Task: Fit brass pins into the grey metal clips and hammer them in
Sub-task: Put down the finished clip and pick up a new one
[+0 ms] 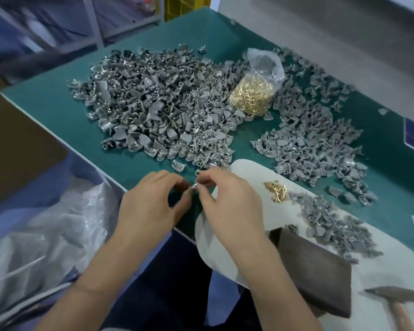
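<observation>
Fitting stage, not hammering yet: a person's left hand and right hand meet just above the near edge of the green counter, fingers of both pinched narrow round one small grey clip. Whether a pin is already seated in it can't be told; the part is too small & half hidden by fingertips.

Next move, by the look of it: press the pin home, carry the clip right to the dark block on the white mat, then take up the hammer, which lies untouched at the lower right w/ its wooden handle running out of view.

Supplies: a few loose brass pins on the mat near the right hand; a clear bag of pins upright between the heaps. Big pile of clips at centre, a second pile to the right, a smaller lot on the mat just beside the block. Clear plastic sheeting hangs off the counter's left side.

In the way: clips crowd the block's far edge and may need brushing aside before any blow.
</observation>
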